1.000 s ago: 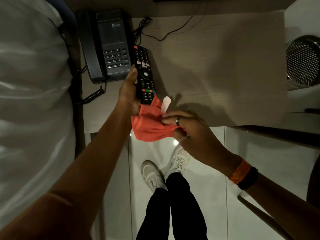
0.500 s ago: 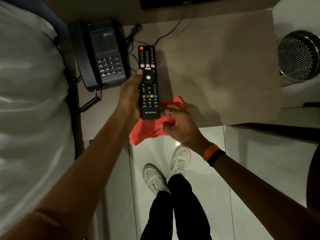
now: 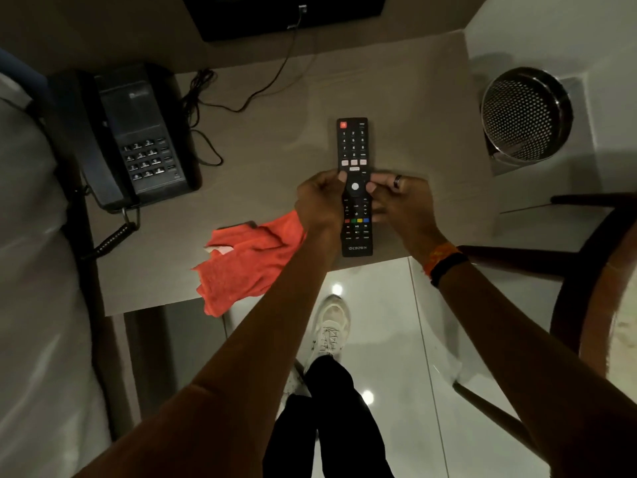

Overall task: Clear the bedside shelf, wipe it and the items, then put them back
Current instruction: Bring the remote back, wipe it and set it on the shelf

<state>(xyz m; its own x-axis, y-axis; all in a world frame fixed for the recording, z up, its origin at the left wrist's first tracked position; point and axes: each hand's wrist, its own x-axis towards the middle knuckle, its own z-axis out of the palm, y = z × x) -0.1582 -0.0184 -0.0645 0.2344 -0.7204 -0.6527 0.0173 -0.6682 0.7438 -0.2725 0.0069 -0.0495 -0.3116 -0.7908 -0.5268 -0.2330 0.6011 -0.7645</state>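
A black TV remote (image 3: 353,143) lies lengthwise over the beige bedside shelf (image 3: 406,108), buttons up, its near end at the shelf's front edge. My left hand (image 3: 320,200) grips its left side and my right hand (image 3: 401,198), wearing a ring, grips its right side at the middle. An orange cloth (image 3: 244,260) lies crumpled on the shelf left of my left wrist, one corner hanging over the front edge. A black desk phone (image 3: 138,136) sits at the shelf's far left.
The phone's cables (image 3: 206,108) trail across the shelf's back. A perforated metal bin (image 3: 525,115) stands on the floor to the right. A white bed (image 3: 31,270) borders the left. A dark chair frame (image 3: 579,250) is at right. My feet are on glossy tiles below.
The remote moved right toward the shelf's middle. My right hand let go of the orange cloth, which now lies on the shelf, and took hold of the remote's right side.
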